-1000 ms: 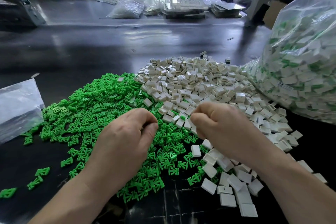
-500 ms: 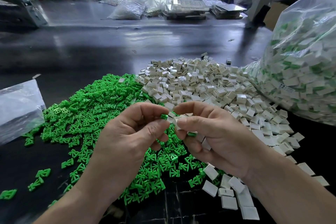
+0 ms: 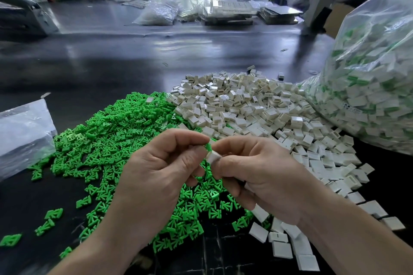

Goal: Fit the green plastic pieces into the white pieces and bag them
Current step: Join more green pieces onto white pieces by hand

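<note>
The left hand (image 3: 156,169) pinches a small, stiff, light green clip (image 3: 208,147) by its tail, pressing it into the white housing (image 3: 213,157) gripped by the right hand (image 3: 263,176).

A small bright green piece (image 3: 208,147) stands with its lower end against a white piece (image 3: 212,158), a little boxy shell. The left hand (image 3: 156,174) pinches the green piece, the right hand (image 3: 263,176) the white piece. How far the green has gone in cannot be told. Beneath them and to the left, a heap of green pieces (image 3: 125,131), flat and forked, spreads over the dark surface (image 3: 134,62), with strays at near left. Touching it on the right lies a heap of white pieces (image 3: 257,114), trailing toward near right. At far right a bulging clear plastic bag (image 3: 368,96) holds white pieces with green showing in them.
</note>
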Demonstrator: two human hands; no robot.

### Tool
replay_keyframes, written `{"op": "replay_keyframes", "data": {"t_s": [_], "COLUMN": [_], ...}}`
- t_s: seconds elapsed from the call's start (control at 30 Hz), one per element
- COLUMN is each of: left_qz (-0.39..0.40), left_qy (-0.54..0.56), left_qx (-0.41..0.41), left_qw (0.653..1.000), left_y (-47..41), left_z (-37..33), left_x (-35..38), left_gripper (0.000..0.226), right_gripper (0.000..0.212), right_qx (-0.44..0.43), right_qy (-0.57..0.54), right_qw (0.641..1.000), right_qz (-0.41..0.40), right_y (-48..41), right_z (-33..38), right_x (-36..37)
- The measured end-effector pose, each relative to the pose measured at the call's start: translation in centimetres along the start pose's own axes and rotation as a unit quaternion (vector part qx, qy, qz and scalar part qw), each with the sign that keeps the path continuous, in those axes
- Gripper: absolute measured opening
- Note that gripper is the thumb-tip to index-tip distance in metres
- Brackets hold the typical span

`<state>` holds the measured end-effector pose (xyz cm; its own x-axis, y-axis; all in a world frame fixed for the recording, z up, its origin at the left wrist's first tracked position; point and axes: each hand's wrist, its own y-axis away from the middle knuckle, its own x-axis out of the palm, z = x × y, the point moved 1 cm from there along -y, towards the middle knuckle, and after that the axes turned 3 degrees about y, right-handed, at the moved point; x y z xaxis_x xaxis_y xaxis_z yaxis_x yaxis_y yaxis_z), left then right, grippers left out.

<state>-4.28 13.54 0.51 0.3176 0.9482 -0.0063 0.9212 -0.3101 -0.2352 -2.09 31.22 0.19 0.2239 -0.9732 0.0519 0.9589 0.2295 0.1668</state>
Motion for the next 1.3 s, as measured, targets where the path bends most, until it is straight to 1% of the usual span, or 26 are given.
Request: {"op": "replay_keyframes", "data": {"t_s": [0.1, 0.17, 0.3, 0.53, 0.67, 0.77, 0.87, 0.93, 1.0, 1.07, 1.13, 1.23, 1.27, 1.3], "left_qz": [-0.005, -0.01, -0.011, 0.005, -0.002, 0.001, 0.016, 0.025, 0.055, 0.093, 0.119, 0.138, 0.141, 0.14], "left_qy": [0.004, 0.007, -0.009, -0.021, -0.041, -0.035, 0.013, 0.08, 0.17, 0.237, 0.27, 0.291, 0.298, 0.304], "left_qx": [-0.006, -0.012, 0.005, 0.025, 0.027, 0.025, -0.004, -0.046, -0.096, -0.128, -0.142, -0.155, -0.161, -0.168], "left_qw": [1.0, 1.0, 1.0, 0.999, 0.999, 0.999, 1.0, 0.995, 0.979, 0.958, 0.945, 0.934, 0.93, 0.927], "left_y": [-0.04, -0.11, -0.13, 0.01, 0.18, 0.15, 0.02, -0.08, -0.09, 0.0, 0.13, 0.16, 0.13, 0.09], "left_z": [-0.09, -0.08, -0.13, -0.35, -0.3, -0.25, -0.07, 0.15, 0.23, 0.21, 0.09, 0.03, 0.01, 0.04], "left_x": [-0.04, -0.13, -0.17, -0.07, -0.05, -0.13, -0.35, -0.29, -0.04, 0.22, 0.4, 0.53, 0.54, 0.56], "left_gripper": [0.016, 0.019, 0.014, 0.012, 0.013, 0.014, 0.016, 0.021, 0.033, 0.044, 0.046, 0.038, 0.039, 0.041], "right_gripper": [0.017, 0.016, 0.012, 0.011, 0.016, 0.015, 0.014, 0.014, 0.014, 0.02, 0.023, 0.041, 0.041, 0.036], "right_qx": [-0.017, -0.035, -0.057, -0.052, -0.046, -0.054, -0.049, -0.054, -0.065, -0.063, -0.046, -0.017, -0.015, -0.017], "right_qy": [0.018, 0.025, 0.013, 0.005, 0.013, 0.013, 0.004, -0.01, -0.036, -0.058, -0.068, -0.074, -0.077, -0.08], "right_qw": [1.0, 0.999, 0.998, 0.998, 0.999, 0.998, 0.999, 0.998, 0.997, 0.996, 0.995, 0.995, 0.995, 0.994], "right_qz": [0.009, 0.009, -0.002, -0.028, -0.006, 0.002, -0.012, -0.006, 0.011, 0.034, 0.056, 0.065, 0.064, 0.066], "right_y": [0.12, 0.21, 0.32, 0.34, 0.4, 0.47, 0.51, 0.58, 0.68, 0.77, 0.78, 0.83, 0.85, 0.9], "right_z": [-0.11, -0.06, -0.05, 0.03, -0.11, 0.03, 0.15, 0.24, 0.38, 0.49, 0.49, 0.59, 0.63, 0.7], "right_x": [-0.09, -0.08, 0.02, -0.11, -0.26, -0.16, -0.15, -0.07, 0.15, 0.42, 0.48, 0.3, 0.22, 0.19]}}
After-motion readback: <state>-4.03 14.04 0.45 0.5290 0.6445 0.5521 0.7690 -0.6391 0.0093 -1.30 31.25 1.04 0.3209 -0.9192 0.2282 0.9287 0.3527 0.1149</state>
